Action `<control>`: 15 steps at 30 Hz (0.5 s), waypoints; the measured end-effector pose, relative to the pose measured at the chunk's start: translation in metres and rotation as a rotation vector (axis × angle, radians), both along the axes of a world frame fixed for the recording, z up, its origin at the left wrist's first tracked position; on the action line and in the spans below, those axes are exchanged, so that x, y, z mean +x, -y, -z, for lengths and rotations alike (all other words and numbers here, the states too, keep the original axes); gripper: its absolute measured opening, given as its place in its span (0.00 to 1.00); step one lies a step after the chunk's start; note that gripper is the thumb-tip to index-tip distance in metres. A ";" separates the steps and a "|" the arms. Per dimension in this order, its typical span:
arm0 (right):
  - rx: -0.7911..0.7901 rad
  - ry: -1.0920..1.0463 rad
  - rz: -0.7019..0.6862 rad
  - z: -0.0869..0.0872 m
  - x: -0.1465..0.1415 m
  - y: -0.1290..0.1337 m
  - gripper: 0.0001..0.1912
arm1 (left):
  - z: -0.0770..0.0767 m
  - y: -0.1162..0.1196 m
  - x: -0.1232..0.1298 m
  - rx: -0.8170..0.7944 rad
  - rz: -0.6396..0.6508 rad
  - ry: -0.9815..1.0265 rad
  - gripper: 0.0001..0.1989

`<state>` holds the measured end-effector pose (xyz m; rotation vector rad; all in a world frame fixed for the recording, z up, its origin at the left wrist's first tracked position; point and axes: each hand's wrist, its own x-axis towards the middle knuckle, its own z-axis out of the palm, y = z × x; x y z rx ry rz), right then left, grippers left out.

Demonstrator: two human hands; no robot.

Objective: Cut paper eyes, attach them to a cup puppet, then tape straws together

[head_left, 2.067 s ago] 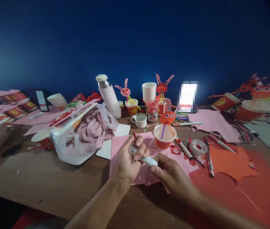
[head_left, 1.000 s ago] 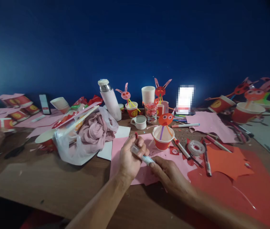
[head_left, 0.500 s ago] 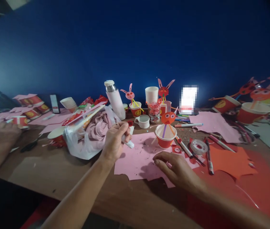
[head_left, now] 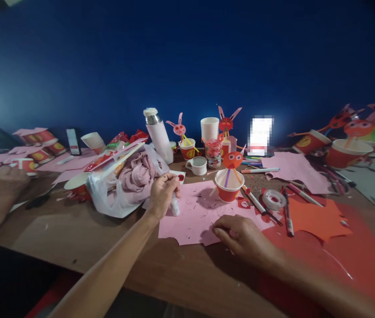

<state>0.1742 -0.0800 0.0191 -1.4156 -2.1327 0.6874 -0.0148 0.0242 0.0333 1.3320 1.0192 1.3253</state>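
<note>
Head view: the left hand [head_left: 161,197] has drawn away from the right hand [head_left: 237,236] and taken the small white tube [head_left: 174,206] with it; a second ago both were at the tube. That suggests the two-handed handling is over, with the left hand alone carrying it. Its fingers are closed around the tube, which points downward over the left part of the pink sheet [head_left: 196,221], near the plastic bag [head_left: 114,198]. A red disc [head_left: 181,177] shows by the left fingertips; whether they pinch it, I cannot tell. The right hand is loosely curled above the sheet's near right edge, and I cannot tell whether it hides anything.

Counting: one tube, one mug [head_left: 197,166], one flask [head_left: 159,139], one roll of tape [head_left: 274,199], and three cup figures in the middle, headed pink [head_left: 179,129], red [head_left: 226,123] and orange [head_left: 232,160]. More figures overlap at far right, too crowded to count surely.
</note>
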 end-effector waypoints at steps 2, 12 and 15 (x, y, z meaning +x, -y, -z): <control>-0.017 -0.003 0.004 -0.001 0.001 0.000 0.13 | 0.000 0.001 -0.002 0.024 -0.024 -0.011 0.08; -0.043 -0.013 -0.006 0.003 0.003 -0.001 0.13 | -0.010 -0.002 -0.012 0.172 -0.120 -0.073 0.06; -0.043 -0.018 -0.014 0.003 0.004 0.000 0.13 | -0.023 0.012 -0.012 0.224 -0.162 -0.080 0.04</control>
